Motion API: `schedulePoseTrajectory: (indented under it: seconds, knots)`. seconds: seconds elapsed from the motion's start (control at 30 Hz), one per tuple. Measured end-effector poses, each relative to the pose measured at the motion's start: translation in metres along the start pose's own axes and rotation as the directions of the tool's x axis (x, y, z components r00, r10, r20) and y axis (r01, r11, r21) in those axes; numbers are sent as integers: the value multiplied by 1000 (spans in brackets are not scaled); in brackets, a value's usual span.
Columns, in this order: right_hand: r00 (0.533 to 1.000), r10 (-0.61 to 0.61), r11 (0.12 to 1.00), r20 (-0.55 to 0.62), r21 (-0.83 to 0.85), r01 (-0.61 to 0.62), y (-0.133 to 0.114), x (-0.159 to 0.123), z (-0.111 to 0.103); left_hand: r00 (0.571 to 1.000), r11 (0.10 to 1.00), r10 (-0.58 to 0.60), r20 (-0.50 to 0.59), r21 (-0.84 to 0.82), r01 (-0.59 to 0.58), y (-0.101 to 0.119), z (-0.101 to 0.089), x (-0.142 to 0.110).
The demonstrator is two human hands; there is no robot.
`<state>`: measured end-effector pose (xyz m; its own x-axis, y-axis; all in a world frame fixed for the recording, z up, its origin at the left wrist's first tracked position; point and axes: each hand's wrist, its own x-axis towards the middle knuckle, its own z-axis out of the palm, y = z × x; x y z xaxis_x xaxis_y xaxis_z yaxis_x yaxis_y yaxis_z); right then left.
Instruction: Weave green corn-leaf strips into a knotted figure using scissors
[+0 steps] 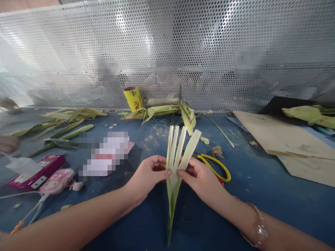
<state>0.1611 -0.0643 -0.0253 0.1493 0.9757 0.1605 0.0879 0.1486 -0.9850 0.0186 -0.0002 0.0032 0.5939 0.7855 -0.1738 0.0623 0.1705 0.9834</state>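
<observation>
Between my two hands is a pale green corn husk point(173, 179), its upper end split into several strips that fan upward and its pointed end hanging toward me. My left hand point(151, 170) pinches its left edge with the thumb on top. On the opposite edge, my right hand point(197, 174) grips it the same way, fingers curled behind. Just behind my right hand lie scissors with yellow handles point(218, 167), partly hidden by that hand.
Corn husks lie at the left point(75, 115) and along the back point(162, 111), near a yellow can point(133, 98). A purple power strip point(49, 165) and a pink case point(57, 181) with cables sit left. Brown cardboard point(282, 139) lies right. A perforated metal panel point(183, 42) closes off the back.
</observation>
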Motion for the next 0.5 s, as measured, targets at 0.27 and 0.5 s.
schedulePoseTrajectory:
  seconds: [0.27, 0.5]
  knots:
    - [992, -119, 917, -47, -388, 92, -4, -2, -1, 995, 987, -92, 28, -129, 95, -3, 1, 3]
    - [992, -128, 961, -17, -248, 120, -13, -7, -4, 977, 943, -211, -8, -264, 201, 1, 4, 3]
